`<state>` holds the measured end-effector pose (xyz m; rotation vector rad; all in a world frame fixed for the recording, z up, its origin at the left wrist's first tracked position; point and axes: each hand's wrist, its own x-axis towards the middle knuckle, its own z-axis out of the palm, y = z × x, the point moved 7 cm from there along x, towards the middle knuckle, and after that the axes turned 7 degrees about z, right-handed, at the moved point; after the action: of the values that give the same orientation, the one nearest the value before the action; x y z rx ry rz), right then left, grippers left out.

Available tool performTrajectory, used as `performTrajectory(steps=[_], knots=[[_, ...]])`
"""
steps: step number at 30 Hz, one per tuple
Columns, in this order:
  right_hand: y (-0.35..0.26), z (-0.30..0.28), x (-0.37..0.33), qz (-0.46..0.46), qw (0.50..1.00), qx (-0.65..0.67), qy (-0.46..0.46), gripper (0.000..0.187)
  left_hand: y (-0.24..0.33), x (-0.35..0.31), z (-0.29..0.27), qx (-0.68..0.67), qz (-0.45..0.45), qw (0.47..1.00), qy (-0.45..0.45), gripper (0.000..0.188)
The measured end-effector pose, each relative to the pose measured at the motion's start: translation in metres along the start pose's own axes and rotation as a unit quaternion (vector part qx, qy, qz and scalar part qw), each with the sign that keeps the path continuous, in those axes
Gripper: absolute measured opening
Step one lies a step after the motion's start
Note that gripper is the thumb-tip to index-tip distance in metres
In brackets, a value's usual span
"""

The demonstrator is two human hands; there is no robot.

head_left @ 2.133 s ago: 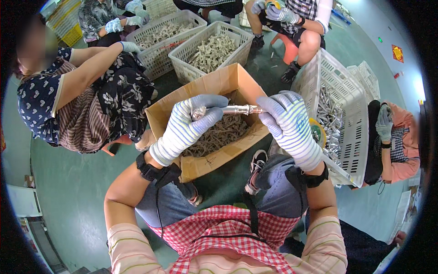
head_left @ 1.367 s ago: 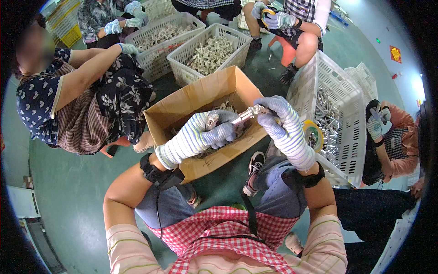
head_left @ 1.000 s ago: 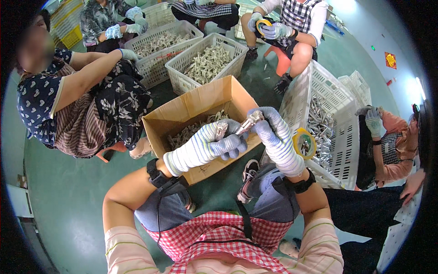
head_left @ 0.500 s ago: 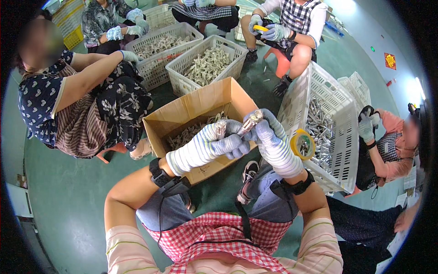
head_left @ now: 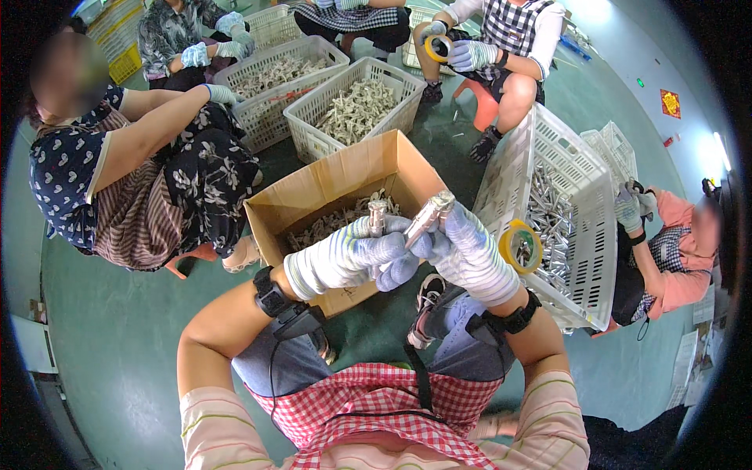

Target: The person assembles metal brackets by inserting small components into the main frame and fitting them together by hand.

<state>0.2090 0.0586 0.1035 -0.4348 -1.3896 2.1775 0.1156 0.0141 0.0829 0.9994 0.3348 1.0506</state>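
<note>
Both my hands wear striped white-and-grey gloves and are close together above the near side of an open cardboard box (head_left: 337,182). My left hand (head_left: 345,252) is closed round a short silver metal cylinder (head_left: 377,216) that stands nearly upright. Slanting up to the right, a longer silver metal cylinder (head_left: 427,222) is gripped by my right hand (head_left: 474,258). Its lower end reaches the left fingers; whether they hold it too, I cannot tell. Inside the box lie many loose metal pieces (head_left: 313,235).
A white crate (head_left: 586,270) of shiny metal cylinders (head_left: 548,223) stands at the right, a yellow tape roll (head_left: 520,246) by its near edge. Ahead are white crates (head_left: 313,145) of metal pieces (head_left: 356,110). Several people sit around; one holds a yellow tape roll (head_left: 437,48).
My fingers have shifted, and more of both metal cylinders shows. The left one stands more upright. Across from me, a person has turned a tape roll to face this way.
</note>
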Motion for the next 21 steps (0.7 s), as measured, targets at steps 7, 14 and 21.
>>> performTrajectory(steps=[7, 14, 21], knots=[[0.010, 0.007, -0.001, 0.057, 0.974, 0.219, -0.025, 0.026, -0.004, -0.003, 0.007, -0.087, -0.016, 0.995, -0.041, 0.045], [0.021, 0.006, -0.007, 0.091, 0.960, 0.266, -0.012, 0.029, -0.010, -0.007, 0.014, -0.188, -0.037, 0.980, -0.058, 0.047], [0.019, 0.019, -0.012, 0.096, 0.944, 0.313, -0.050, 0.029, -0.007, -0.008, 0.024, -0.230, -0.038, 0.966, -0.112, 0.039]])
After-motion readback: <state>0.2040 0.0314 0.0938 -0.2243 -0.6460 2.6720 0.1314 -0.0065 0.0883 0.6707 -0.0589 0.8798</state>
